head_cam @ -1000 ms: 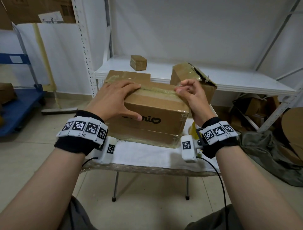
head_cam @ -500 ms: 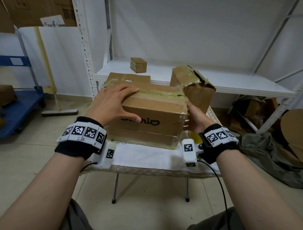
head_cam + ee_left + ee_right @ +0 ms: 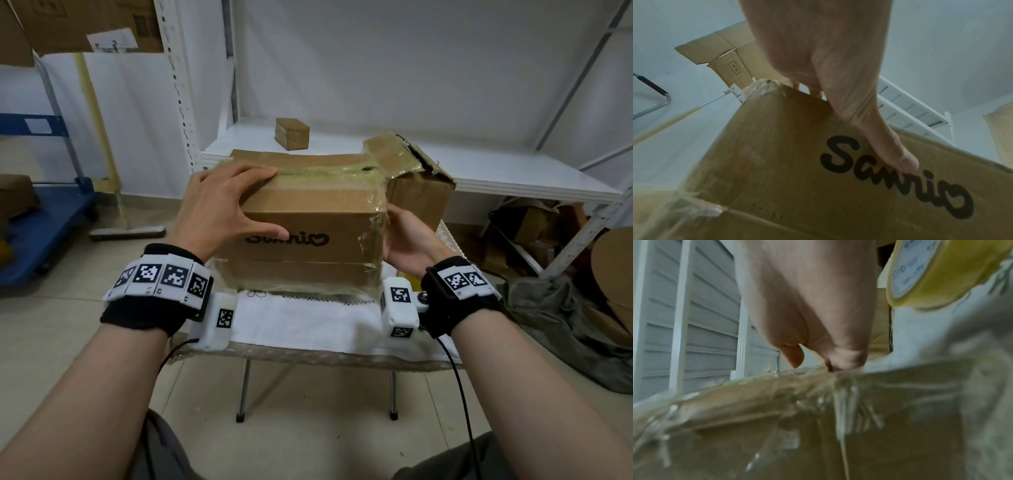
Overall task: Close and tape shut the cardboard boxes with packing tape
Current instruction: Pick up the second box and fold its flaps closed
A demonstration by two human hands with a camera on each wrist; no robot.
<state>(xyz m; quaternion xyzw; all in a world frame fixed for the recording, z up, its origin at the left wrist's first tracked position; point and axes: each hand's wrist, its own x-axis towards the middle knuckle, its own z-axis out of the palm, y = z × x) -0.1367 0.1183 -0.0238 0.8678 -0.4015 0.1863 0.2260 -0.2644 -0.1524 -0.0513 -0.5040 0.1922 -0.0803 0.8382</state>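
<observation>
Touching one taped box (image 3: 310, 214): left hand (image 3: 219, 205), seemingly right hand (image 3: 409, 240) too

brown cardboard box (image 3: 308, 219) w/ black lettering, yellow tape roll (image 3: 931, 272)
</observation>
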